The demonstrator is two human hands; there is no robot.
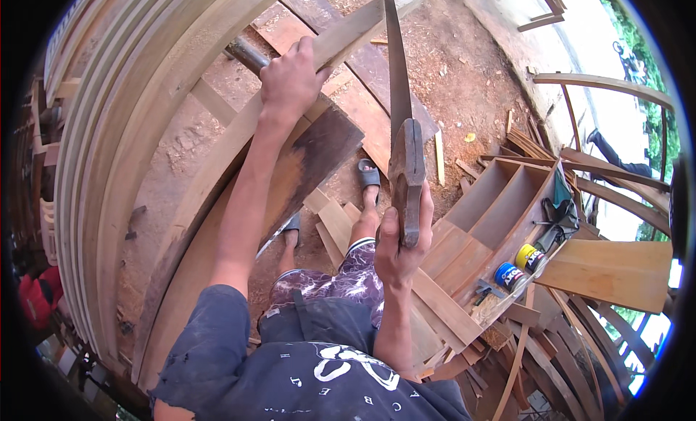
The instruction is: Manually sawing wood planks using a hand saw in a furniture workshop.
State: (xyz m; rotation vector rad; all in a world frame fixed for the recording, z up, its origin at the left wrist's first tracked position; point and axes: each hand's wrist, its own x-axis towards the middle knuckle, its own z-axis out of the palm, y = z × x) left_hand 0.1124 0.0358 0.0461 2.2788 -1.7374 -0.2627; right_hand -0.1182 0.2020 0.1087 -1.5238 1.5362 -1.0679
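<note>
My right hand [404, 240] is wrapped round the wooden handle of a handsaw [398, 73]. Its long blade points up and away, beside the far end of a pale curved wooden plank [355, 31], and I cannot tell whether the two touch. On that plank, my left hand [292, 82] is closed over the upper edge, short of the far tip. The plank runs from the lower left toward the top middle. Just below it is a wide board with a dark stained end [326, 142]. A round dark bar end [246, 55] shows by my left wrist.
Several curved planks [134, 131] stand in a row at left. To the right, a wooden compartment frame [500, 193] has a blue can [510, 276] and a yellow can [531, 258] along its edge. Scrap wood [337, 225] lies by my sandalled feet. A person's leg [616, 156] shows far right.
</note>
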